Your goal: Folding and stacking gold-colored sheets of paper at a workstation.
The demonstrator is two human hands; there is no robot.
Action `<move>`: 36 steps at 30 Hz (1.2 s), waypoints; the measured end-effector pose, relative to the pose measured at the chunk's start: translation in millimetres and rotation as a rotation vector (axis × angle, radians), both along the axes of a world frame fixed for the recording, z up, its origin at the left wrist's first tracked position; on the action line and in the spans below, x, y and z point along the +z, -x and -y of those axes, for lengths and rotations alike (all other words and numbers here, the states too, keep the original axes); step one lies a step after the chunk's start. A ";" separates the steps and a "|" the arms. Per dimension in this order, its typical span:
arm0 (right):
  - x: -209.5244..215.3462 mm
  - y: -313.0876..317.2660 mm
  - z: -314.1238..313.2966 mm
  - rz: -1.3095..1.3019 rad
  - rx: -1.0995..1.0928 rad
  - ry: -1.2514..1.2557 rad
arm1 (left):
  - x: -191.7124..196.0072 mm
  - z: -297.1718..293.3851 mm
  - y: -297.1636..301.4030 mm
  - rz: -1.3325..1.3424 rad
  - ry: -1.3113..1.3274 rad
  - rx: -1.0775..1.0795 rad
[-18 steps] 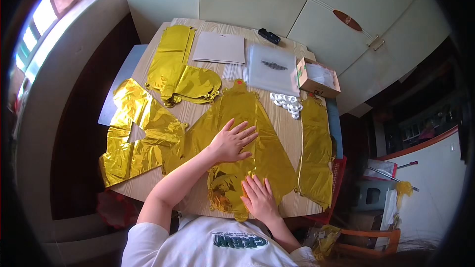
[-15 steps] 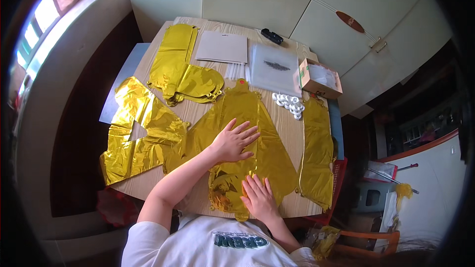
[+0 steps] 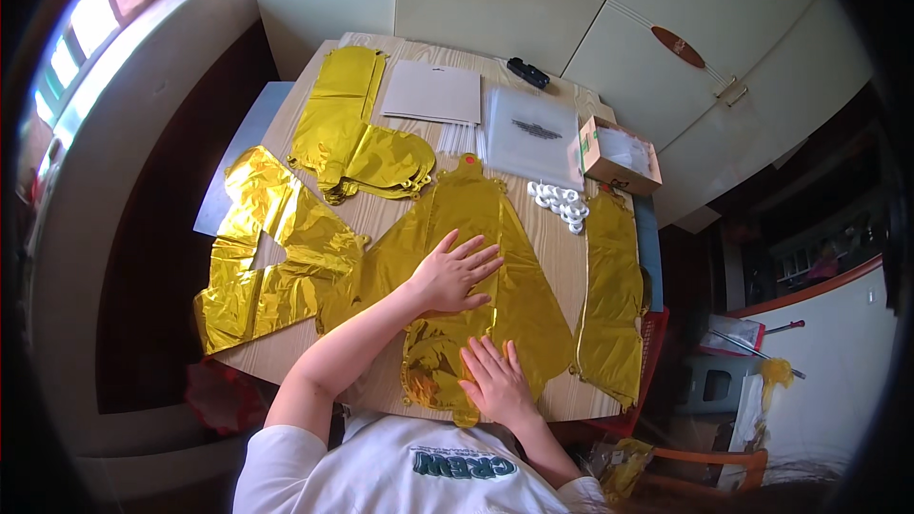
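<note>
A flat gold foil balloon (image 3: 533, 295) lies folded on the table in front of me, its small tab with a red dot at the far end. My left hand (image 3: 455, 276) rests on its middle, palm down with the fingers spread. Closer to me, my right hand (image 3: 498, 383) presses flat on its near part, fingers stretched out. Nothing is held in either hand. To the left another gold foil balloon (image 3: 243, 266) in the shape of a number or letter lies spread and wrinkled. On the right is a narrow folded gold foil balloon (image 3: 612, 305).
Farther back on the wooden table (image 3: 562, 400) lie stacked gold foil balloons (image 3: 333, 114), grey-beige cards (image 3: 431, 90), white straws (image 3: 462, 140), clear plastic bags (image 3: 533, 148), white ribbon rolls (image 3: 560, 205), a cardboard box (image 3: 624, 171) and a black object (image 3: 527, 72). Cabinets stand behind.
Both hands stay flat on the balloon in nearly the same places. The whole view has shifted slightly to the right.
</note>
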State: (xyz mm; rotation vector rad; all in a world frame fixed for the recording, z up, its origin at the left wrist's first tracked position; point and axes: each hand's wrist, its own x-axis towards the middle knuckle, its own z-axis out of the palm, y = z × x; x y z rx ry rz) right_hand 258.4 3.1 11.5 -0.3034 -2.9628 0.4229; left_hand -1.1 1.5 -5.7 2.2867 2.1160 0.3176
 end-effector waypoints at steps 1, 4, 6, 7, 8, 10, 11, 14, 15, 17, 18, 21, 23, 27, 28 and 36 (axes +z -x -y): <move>-0.2 -0.1 -0.5 0.006 0.000 0.000 | 0.4 0.2 0.0 0.001 -0.001 0.000; 2.0 0.4 -2.3 0.031 0.017 -0.006 | 0.6 0.3 -0.2 0.000 0.001 0.001; 5.5 0.8 -5.1 0.061 0.035 0.001 | 0.7 0.5 -0.3 0.000 -0.001 0.002; 7.5 0.6 -7.4 0.081 0.044 0.009 | 0.8 0.9 -0.3 0.001 -0.004 0.003; 9.3 0.8 -9.1 0.101 0.054 0.018 | 1.0 1.2 -0.3 0.003 -0.007 0.003; 12.8 1.9 -12.5 0.132 0.070 0.008 | 3.2 1.2 -1.1 -0.008 0.033 0.015; 13.7 2.0 -13.5 0.148 0.078 0.003 | 4.3 1.4 -1.5 -0.013 0.053 0.021; 9.6 1.9 -16.8 0.162 0.077 0.025 | 6.2 1.9 -2.0 -0.012 0.059 0.017; 8.0 2.2 -17.5 0.175 0.081 0.019 | 6.3 2.1 -2.0 -0.014 0.058 0.017; 6.6 3.5 -19.2 0.201 0.086 0.007 | 6.4 2.1 -2.4 -0.017 0.056 0.015; 7.3 4.9 -19.7 0.221 0.096 -0.006 | 5.3 2.5 -1.7 -0.013 0.043 0.011; 9.8 8.9 -21.8 0.267 0.122 -0.032 | 2.1 2.7 -0.1 -0.004 0.017 0.002; 11.0 10.2 -22.7 0.283 0.136 -0.031 | 2.6 2.5 -0.3 -0.001 0.016 0.002; 16.7 11.2 -21.5 0.302 0.139 -0.036 | 1.4 1.5 -0.1 -0.008 0.021 -0.006; 16.4 9.6 -22.0 0.275 0.142 -0.041 | 1.9 1.3 -0.3 -0.010 0.025 -0.005; 22.6 -29.5 -32.4 -0.007 -0.459 -0.076 | 1.7 1.2 -0.3 -0.008 0.006 -0.002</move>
